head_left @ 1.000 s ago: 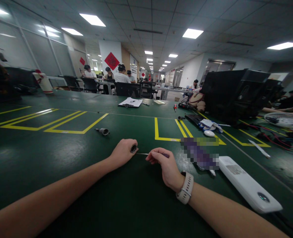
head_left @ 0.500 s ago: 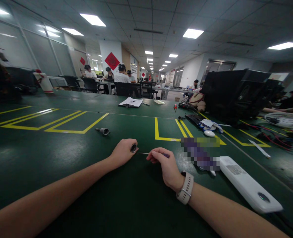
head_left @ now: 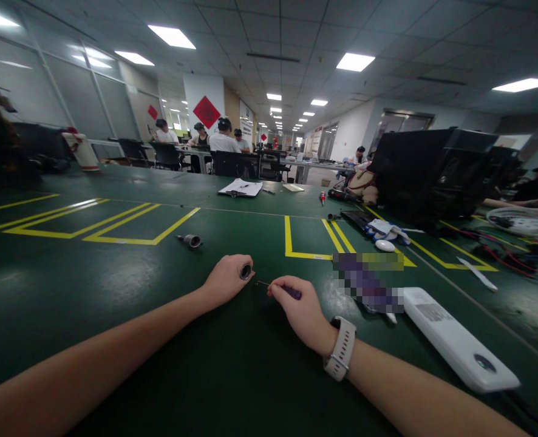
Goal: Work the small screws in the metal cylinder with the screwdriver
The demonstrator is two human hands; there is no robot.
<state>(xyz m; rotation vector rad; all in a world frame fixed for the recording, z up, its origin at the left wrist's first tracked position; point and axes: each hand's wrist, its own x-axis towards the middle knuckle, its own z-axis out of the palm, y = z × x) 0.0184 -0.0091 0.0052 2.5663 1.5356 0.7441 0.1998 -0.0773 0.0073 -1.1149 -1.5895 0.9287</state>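
My left hand is closed around a hollow metal cylinder; its round dark opening faces up toward me, and the fingers hide the rest. To its right, my right hand pinches a small screwdriver with a purple handle. The thin shaft points left toward the cylinder, apart from it. Something tiny and dark shows at the shaft's tip, too small to name. Beyond my left hand lies a grey metal part with a wide round end and a narrow end, on its side on the green tabletop.
A long white device lies at right, beside a blurred-out purple item. Behind are a white oval object, gloves, a black computer case and cables. A clipboard with paper lies farther back. Several people sit beyond.
My right hand has turned slightly and shifted a little left, and the screwdriver's tilt has changed. The left hand and the cylinder have barely moved.
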